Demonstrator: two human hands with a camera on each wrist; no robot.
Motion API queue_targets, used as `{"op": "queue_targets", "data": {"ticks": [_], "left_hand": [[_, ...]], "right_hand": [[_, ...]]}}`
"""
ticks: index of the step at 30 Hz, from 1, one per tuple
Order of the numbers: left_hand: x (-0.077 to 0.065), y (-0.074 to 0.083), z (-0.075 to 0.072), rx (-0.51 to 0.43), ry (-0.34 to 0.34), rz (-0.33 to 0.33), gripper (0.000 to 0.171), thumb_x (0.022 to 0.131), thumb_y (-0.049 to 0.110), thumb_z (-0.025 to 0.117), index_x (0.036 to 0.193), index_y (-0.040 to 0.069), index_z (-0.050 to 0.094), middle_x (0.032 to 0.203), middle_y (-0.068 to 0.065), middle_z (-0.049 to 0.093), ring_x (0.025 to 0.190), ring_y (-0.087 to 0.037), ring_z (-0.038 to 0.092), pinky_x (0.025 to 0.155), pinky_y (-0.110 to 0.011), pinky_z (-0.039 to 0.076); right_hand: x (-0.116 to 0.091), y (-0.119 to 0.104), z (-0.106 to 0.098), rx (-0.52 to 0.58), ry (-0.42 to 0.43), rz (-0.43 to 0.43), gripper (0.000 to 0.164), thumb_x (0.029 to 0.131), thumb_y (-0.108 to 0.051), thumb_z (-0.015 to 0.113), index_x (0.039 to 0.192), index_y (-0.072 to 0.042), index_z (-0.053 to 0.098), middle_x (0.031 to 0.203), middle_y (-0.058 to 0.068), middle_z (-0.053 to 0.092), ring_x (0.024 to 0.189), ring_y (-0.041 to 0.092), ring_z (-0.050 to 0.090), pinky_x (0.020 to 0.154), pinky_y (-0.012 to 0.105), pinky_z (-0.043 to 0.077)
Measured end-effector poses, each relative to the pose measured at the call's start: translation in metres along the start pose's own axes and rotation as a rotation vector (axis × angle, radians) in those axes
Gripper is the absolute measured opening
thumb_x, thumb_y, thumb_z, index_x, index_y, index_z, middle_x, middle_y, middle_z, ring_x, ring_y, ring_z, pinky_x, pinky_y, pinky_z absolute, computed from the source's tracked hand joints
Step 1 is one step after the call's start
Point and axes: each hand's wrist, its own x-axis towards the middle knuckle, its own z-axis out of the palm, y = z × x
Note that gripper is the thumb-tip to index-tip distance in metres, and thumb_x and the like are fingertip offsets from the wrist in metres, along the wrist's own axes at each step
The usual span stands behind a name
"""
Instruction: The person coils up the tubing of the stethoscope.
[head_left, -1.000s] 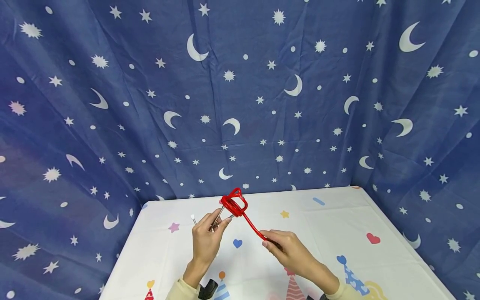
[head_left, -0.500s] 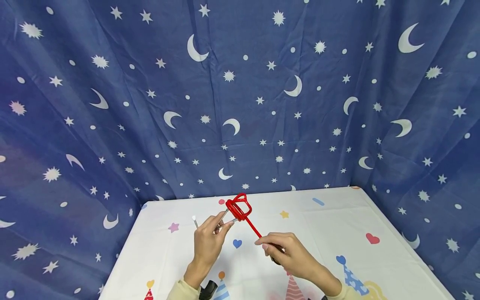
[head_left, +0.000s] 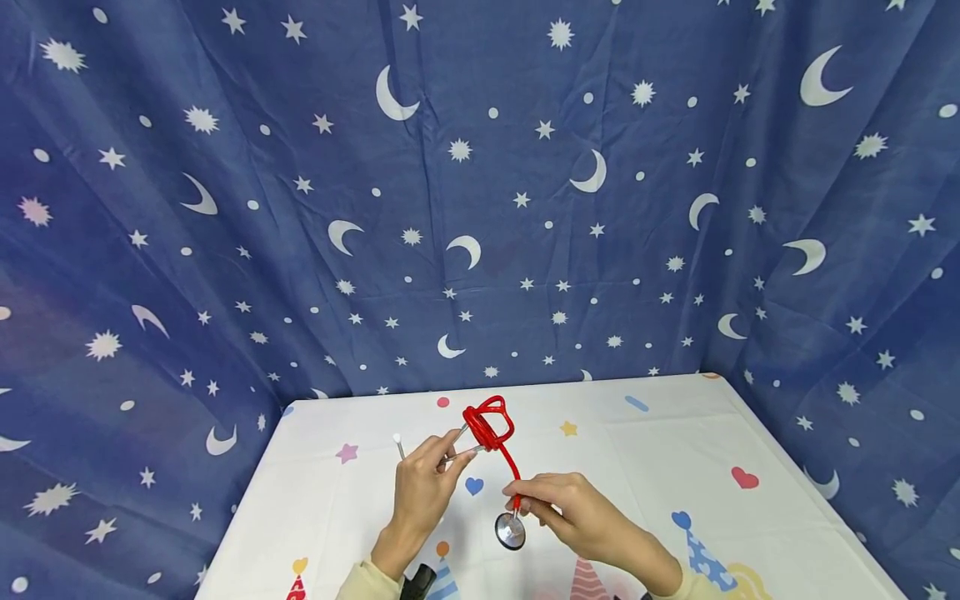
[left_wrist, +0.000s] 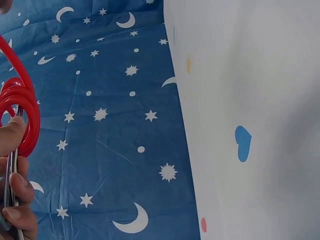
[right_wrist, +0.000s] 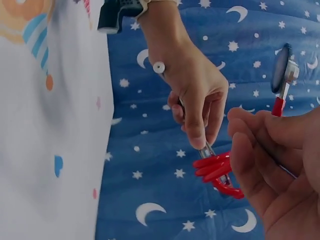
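A stethoscope with red tubing (head_left: 477,428) is held above the table between both hands. Its tubing is wound in several turns around the metal ear tubes, with one loop sticking out. My left hand (head_left: 420,493) grips the metal ear tubes just below the coil (left_wrist: 33,117); a white ear tip (head_left: 397,438) shows beyond the knuckles. Near the other end, my right hand (head_left: 576,515) pinches the red tubing close to the round metal chest piece (head_left: 510,531), which hangs past the fingertips. In the right wrist view the chest piece (right_wrist: 281,70) appears edge-on above that hand.
A white cloth with party-hat, heart and star prints covers the table (head_left: 660,450). Behind and at the sides hangs a blue curtain (head_left: 480,208) with moons and stars. A dark wrist device (head_left: 417,581) sits on the left forearm.
The left hand and coil have shifted slightly right and down. The right hand's grip has turned, and the chest piece has come into view below its fingers.
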Motion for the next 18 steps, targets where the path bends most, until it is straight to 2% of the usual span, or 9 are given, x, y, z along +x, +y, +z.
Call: {"op": "queue_targets", "data": {"ticks": [4,7,10,14,18], "left_hand": [[-0.001,0.003,0.002,-0.022,-0.012,0.005,0.032,0.074,0.019,0.086,0.102,0.007,0.075,0.066,0.01,0.055,0.058,0.007,0.033,0.051,-0.005,0.024],[-0.001,0.004,0.003,-0.028,-0.02,0.008,0.033,0.074,0.019,0.086,0.102,0.007,0.075,0.066,0.009,0.055,0.057,0.008,0.033,0.051,-0.004,0.023],[-0.002,0.004,0.004,-0.026,-0.027,0.013,0.033,0.073,0.02,0.087,0.101,0.007,0.075,0.065,0.008,0.056,0.056,0.007,0.033,0.051,-0.004,0.023],[-0.004,0.005,0.005,-0.029,-0.059,0.007,0.034,0.075,0.022,0.085,0.103,0.008,0.075,0.066,0.008,0.057,0.056,0.006,0.035,0.049,-0.005,0.025],[-0.006,0.009,0.006,-0.028,-0.101,0.005,0.035,0.077,0.025,0.084,0.106,0.008,0.075,0.067,0.009,0.059,0.055,0.005,0.036,0.048,-0.006,0.026]], "right_hand": [[0.005,0.0,0.0,-0.143,0.075,-0.12,0.021,0.089,-0.008,0.069,0.11,-0.011,0.072,0.089,-0.006,0.072,0.07,-0.003,0.057,0.065,0.003,0.044],[0.008,0.002,0.0,-0.211,0.169,-0.17,0.016,0.088,-0.014,0.072,0.104,-0.018,0.074,0.09,-0.008,0.065,0.07,-0.001,0.055,0.064,0.003,0.042],[0.01,0.005,0.0,-0.252,0.243,-0.188,0.013,0.088,-0.02,0.072,0.101,-0.021,0.075,0.099,-0.006,0.064,0.082,0.005,0.06,0.07,0.007,0.046],[0.011,0.008,0.001,-0.213,0.269,-0.195,0.016,0.087,-0.015,0.074,0.102,-0.016,0.075,0.105,-0.002,0.071,0.095,0.013,0.067,0.082,0.016,0.053],[0.012,0.008,0.001,-0.152,0.275,-0.158,0.02,0.084,-0.008,0.075,0.103,-0.012,0.074,0.097,0.0,0.074,0.087,0.012,0.071,0.08,0.016,0.055]]}}
